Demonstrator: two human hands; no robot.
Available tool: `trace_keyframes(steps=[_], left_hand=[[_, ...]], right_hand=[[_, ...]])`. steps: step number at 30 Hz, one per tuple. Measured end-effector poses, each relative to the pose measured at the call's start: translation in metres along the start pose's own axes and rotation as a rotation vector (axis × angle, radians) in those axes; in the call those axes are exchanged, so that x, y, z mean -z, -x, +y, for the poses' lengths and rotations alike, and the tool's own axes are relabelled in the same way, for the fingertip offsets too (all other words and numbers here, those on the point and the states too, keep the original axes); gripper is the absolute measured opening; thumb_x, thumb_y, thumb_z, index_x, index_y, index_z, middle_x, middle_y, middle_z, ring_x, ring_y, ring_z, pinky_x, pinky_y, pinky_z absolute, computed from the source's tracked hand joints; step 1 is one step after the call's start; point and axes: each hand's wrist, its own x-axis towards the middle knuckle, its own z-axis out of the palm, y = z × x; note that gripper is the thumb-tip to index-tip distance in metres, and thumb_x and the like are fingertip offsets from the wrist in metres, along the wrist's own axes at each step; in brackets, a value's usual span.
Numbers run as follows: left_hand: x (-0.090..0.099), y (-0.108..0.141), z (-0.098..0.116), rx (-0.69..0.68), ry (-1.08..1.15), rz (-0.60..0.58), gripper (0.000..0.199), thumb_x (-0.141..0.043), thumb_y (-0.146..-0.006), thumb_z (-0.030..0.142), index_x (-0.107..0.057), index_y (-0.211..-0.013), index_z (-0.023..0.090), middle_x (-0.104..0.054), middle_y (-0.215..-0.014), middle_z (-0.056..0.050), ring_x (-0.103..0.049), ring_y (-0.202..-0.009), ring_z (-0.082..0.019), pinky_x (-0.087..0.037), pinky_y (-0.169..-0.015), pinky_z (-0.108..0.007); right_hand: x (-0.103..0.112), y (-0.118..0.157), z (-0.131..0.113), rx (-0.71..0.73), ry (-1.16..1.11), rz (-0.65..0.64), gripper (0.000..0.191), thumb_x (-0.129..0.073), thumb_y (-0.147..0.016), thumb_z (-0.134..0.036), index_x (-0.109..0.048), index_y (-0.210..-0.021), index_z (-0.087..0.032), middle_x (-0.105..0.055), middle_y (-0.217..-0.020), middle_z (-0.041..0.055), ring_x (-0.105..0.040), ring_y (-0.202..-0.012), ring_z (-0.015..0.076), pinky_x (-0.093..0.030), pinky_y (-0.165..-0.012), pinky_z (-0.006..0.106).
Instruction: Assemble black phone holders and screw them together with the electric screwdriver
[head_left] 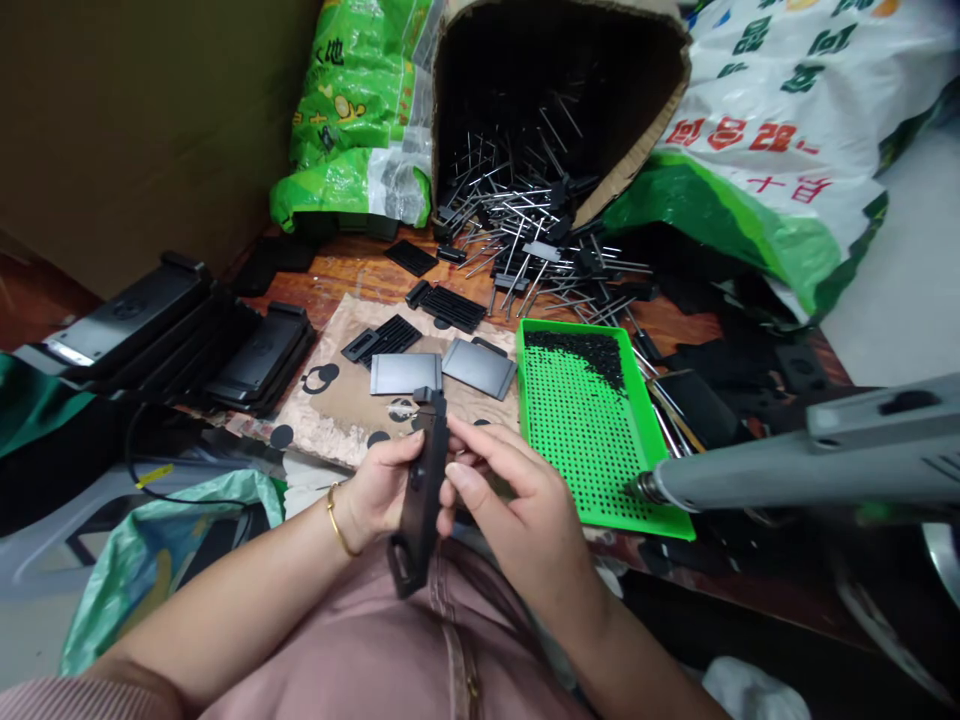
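Observation:
My left hand (379, 490) is closed around a long black plastic holder (420, 490), which stands on edge, tilted, in front of my body. The fingers of my right hand (521, 510) are bent against the holder's right side; whether a small piece sits between them I cannot make out. Just beyond the holder, two grey plates, a left one (405, 374) and a right one (480, 368), lie on a worn mat (330, 420). Ribbed black panels (454, 306) rest behind them.
A green perforated tray (592, 450) holds small black screws (581, 350). The grey electric screwdriver (787, 465) reaches over it from the right. Stacked black holders (142, 310) stand left. Metal rods (517, 220) spill from a cardboard box (637, 180), between a green bag (360, 110) and a white bag (810, 130).

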Motion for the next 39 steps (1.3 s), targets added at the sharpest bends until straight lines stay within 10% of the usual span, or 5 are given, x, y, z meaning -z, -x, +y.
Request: trace_keyframes(steps=[12, 19, 39], left_hand=[[-0.019, 0.006, 0.01, -0.756, -1.09, 0.523, 0.038, -0.078, -0.065, 0.018, -0.068, -0.101, 0.021, -0.066, -0.109, -0.007, -0.057, -0.107, -0.023, -0.038, -0.1, -0.034], [0.0, 0.016, 0.024, -0.547, -1.378, 0.527, 0.027, -0.072, -0.065, 0.015, -0.074, -0.092, 0.023, -0.071, -0.095, -0.006, -0.063, -0.093, -0.025, -0.041, -0.094, -0.037], [0.016, 0.017, 0.013, -0.58, -1.711, 0.526, 0.024, -0.057, -0.084, 0.026, -0.071, -0.103, 0.02, -0.073, -0.1, -0.01, -0.067, -0.093, -0.024, -0.049, -0.084, -0.034]], right_hand=[[0.007, -0.013, -0.002, 0.263, 0.608, -0.029, 0.024, -0.048, -0.093, -0.027, -0.065, -0.107, -0.018, -0.069, -0.092, 0.0076, -0.064, -0.088, 0.0196, -0.049, -0.078, 0.031], [-0.01, -0.016, 0.018, 0.286, 0.701, -0.217, 0.023, -0.051, -0.091, -0.027, -0.066, -0.105, -0.018, -0.069, -0.092, 0.007, -0.062, -0.089, 0.0203, -0.048, -0.08, 0.034], [-0.027, -0.021, 0.028, 0.239, 0.715, -0.251, 0.029, -0.04, -0.095, -0.033, -0.064, -0.088, -0.018, -0.063, -0.081, 0.0061, -0.053, -0.08, 0.0214, -0.038, -0.072, 0.034]])
